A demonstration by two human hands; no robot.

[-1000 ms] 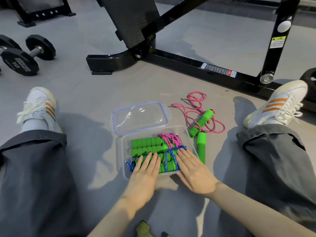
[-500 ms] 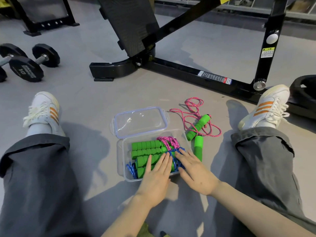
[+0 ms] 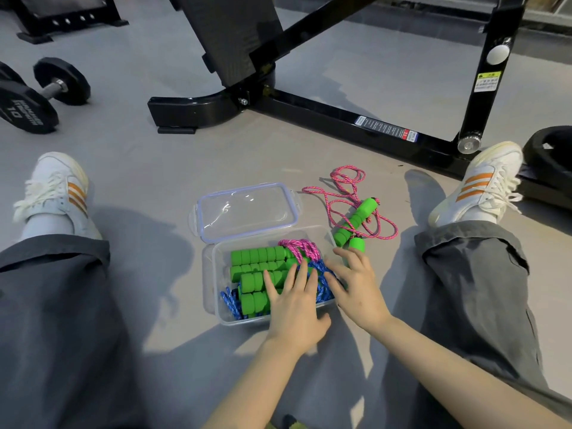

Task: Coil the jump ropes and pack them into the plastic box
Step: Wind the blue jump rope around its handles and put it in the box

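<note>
Left hand [image 3: 294, 308] and right hand [image 3: 356, 283], fingers spread flat, press the jump ropes [image 3: 257, 267] in the plastic box [image 3: 210, 283].

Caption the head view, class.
Left hand presses jump ropes into the plastic box; right hand beside the loose pink rope.

A black weight bench frame [image 3: 340, 119] stands on the grey floor [image 3: 139, 168], a yellow warning label [image 3: 488, 82] on its upright. A black dumbbell [image 3: 28, 111] lies far left; a black weight plate [image 3: 554, 156] sits at the right edge
</note>
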